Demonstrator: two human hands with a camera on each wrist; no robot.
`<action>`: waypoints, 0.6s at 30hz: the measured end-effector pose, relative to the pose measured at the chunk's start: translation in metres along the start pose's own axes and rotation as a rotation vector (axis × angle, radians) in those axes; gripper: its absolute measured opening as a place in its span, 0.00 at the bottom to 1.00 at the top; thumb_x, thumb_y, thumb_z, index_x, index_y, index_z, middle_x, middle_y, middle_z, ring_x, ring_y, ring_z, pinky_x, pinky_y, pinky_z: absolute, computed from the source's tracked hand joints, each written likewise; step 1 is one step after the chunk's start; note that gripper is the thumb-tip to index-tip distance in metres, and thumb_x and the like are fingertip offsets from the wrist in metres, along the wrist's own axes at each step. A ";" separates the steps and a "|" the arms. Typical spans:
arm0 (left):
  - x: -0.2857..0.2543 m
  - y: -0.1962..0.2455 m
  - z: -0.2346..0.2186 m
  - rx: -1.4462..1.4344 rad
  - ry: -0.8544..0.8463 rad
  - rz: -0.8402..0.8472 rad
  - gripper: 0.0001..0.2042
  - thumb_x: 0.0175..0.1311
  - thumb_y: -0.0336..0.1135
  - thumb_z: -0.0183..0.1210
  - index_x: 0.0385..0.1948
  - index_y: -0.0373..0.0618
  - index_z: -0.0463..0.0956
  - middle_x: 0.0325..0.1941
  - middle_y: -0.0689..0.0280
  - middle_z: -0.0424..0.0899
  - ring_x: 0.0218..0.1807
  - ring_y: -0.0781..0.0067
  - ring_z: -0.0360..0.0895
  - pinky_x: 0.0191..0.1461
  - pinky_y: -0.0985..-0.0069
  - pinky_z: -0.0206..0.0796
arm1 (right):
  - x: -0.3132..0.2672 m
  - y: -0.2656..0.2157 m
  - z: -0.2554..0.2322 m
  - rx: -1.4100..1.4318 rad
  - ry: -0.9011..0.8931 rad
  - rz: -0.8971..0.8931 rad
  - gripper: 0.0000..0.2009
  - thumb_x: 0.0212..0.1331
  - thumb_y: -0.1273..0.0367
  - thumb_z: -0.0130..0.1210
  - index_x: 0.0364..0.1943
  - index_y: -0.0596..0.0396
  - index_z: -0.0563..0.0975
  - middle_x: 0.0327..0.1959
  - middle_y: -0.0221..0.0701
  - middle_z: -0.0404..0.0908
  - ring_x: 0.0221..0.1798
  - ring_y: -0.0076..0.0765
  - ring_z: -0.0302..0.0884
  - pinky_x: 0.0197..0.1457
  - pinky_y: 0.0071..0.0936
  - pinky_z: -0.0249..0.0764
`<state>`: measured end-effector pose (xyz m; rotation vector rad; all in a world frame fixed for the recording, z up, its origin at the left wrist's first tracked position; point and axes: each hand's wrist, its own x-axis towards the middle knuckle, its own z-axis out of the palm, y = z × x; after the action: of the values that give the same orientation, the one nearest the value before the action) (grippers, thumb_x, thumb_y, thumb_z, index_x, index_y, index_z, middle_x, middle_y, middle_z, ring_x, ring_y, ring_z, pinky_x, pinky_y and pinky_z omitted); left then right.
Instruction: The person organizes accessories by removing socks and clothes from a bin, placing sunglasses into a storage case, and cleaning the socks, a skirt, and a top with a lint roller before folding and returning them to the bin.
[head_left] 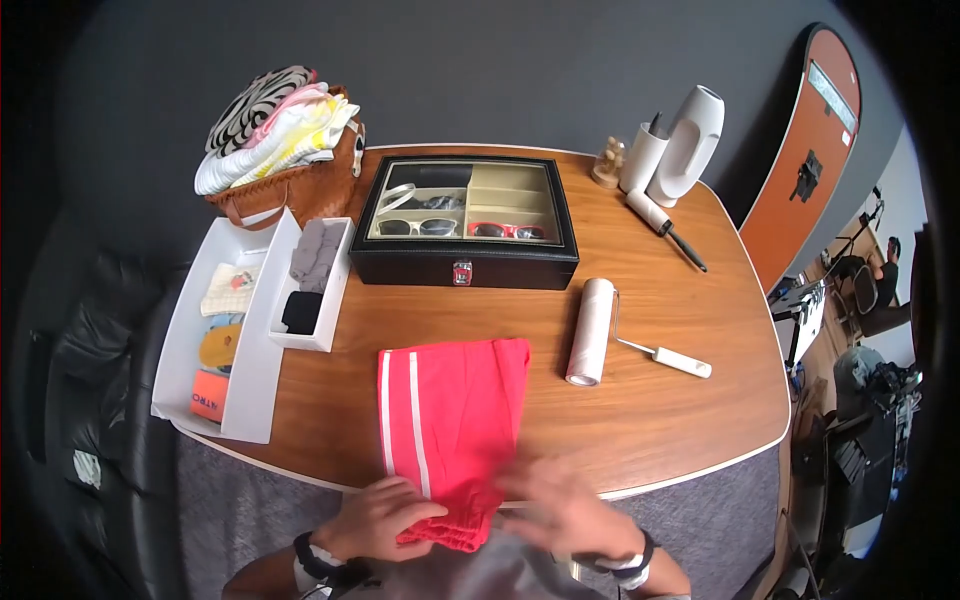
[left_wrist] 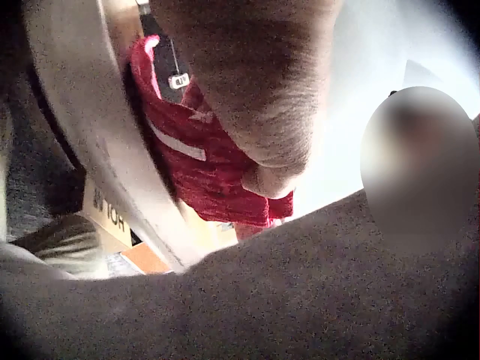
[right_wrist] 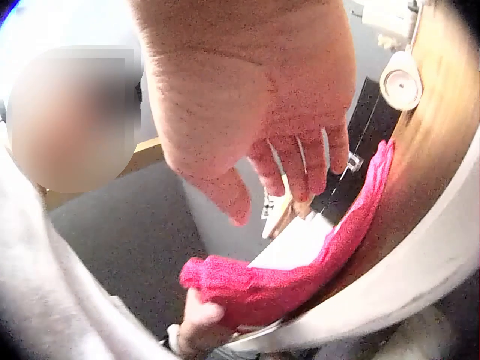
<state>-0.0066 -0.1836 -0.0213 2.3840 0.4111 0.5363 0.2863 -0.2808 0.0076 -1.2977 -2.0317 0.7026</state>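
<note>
Red shorts (head_left: 460, 400) with two white side stripes lie folded flat on the table, their gathered elastic end hanging over the front edge. At that end my left hand (head_left: 380, 518) grips the bunched fabric, thumb on top. The left wrist view shows the red fabric (left_wrist: 217, 176) below this hand. To the right, my right hand (head_left: 572, 508) is blurred beside the shorts. In the right wrist view the right hand (right_wrist: 262, 97) has its fingers extended and holds nothing, above the red cloth.
A black glasses case (head_left: 460, 272) sits behind the shorts. White boxes (head_left: 262, 385) of folded items stand left, before a brown basket (head_left: 300, 195) of clothes. Right are a lint roller (head_left: 590, 335), a smaller roller (head_left: 650, 212) and a white vase (head_left: 690, 150). The table's front edge (head_left: 690, 475) is near.
</note>
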 end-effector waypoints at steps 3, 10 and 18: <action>0.012 0.005 -0.003 -0.198 0.093 -0.005 0.19 0.48 0.33 0.75 0.41 0.44 0.80 0.37 0.62 0.85 0.40 0.58 0.82 0.50 0.64 0.74 | 0.010 -0.026 0.010 0.090 -0.162 -0.103 0.33 0.57 0.68 0.69 0.68 0.58 0.71 0.64 0.44 0.76 0.63 0.52 0.75 0.71 0.46 0.64; 0.024 0.002 -0.016 -0.466 0.478 -0.269 0.25 0.64 0.28 0.70 0.59 0.39 0.66 0.55 0.58 0.77 0.57 0.72 0.79 0.59 0.72 0.73 | 0.037 -0.011 0.007 0.363 -0.054 0.248 0.20 0.63 0.73 0.64 0.59 0.58 0.76 0.45 0.45 0.82 0.46 0.48 0.82 0.54 0.42 0.76; 0.058 -0.074 -0.019 -0.746 0.553 -0.594 0.27 0.67 0.26 0.66 0.65 0.39 0.63 0.61 0.54 0.73 0.62 0.67 0.77 0.64 0.69 0.72 | 0.110 0.073 0.037 0.470 -0.085 0.500 0.13 0.72 0.66 0.58 0.51 0.63 0.77 0.36 0.43 0.82 0.41 0.35 0.80 0.47 0.38 0.75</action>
<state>0.0235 -0.0942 -0.0405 1.2925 0.9292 0.8676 0.2663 -0.1556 -0.0454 -1.5024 -1.4677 1.3858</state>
